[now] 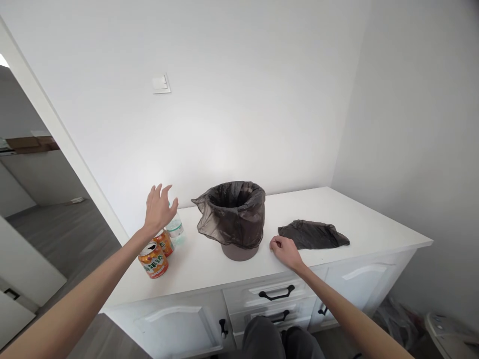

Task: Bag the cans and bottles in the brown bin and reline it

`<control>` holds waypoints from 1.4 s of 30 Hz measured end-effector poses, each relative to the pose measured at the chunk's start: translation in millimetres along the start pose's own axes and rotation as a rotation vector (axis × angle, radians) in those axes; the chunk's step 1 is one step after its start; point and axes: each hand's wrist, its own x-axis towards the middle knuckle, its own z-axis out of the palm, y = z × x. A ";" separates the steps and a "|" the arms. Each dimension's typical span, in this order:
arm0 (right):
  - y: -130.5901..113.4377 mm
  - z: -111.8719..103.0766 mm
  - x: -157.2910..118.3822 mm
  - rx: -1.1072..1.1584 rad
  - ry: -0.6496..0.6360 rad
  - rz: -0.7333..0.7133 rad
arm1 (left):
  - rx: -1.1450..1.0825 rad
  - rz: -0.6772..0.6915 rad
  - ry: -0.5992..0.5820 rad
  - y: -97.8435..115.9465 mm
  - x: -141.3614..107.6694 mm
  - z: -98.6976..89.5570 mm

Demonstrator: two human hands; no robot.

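My left hand (159,208) is raised with its fingers spread, just in front of a clear plastic bottle (175,228) that it partly hides. Below that hand stand two orange drink cans: the nearer can (153,262) shows its opened top, and the other can (165,243) sits behind it. Curled and holding nothing I can see, my right hand (286,252) rests on the white cabinet top. Beside it lies a folded dark plastic bag (313,235). Between my hands is a brown trash bin (240,253), lined with a dark bag (239,224) folded over its rim.
The white cabinet (377,227) has black handles and stands against the wall. A light switch (161,84) is on that wall. At the left is an open doorway, and at the lower right some clear plastic (396,324) lies on the floor.
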 end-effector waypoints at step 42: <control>-0.5 -3.0 2.5 0.041 0.010 -0.013 | -0.472 0.286 -0.260 190.1 -14.4 -36.0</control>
